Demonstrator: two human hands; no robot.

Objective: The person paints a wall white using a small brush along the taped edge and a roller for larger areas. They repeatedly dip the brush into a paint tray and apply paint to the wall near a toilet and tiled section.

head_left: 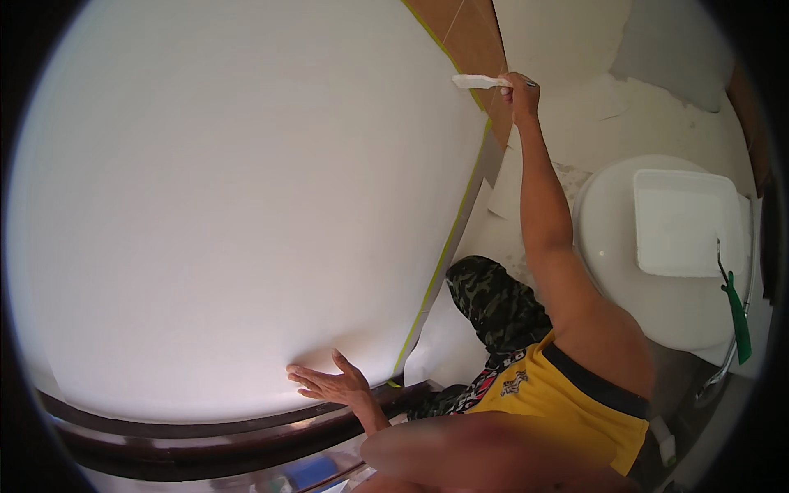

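Note:
My right hand [523, 92] is closed round the handle of a paintbrush [478, 81] whose white, paint-coated head points left. The brush tip lies at the edge of the white wall [246, 205], by a strip of yellow-green masking tape [448, 246]; I cannot tell whether it touches. Brown tiles [464, 33] border the tape beyond the brush. Low on the same wall, near its bottom corner, my left hand [333, 384] is open, with its fingers spread and nothing in it. Whether the palm presses on the surface is unclear.
To my right stands a toilet with its white lid [608, 246] down. On it rests a white paint tray [686, 177], with a green-handled roller [737, 320] leaning across its corner. A dark glossy ledge [205, 452] runs below the wall. A grey sheet [678, 57] lies far right.

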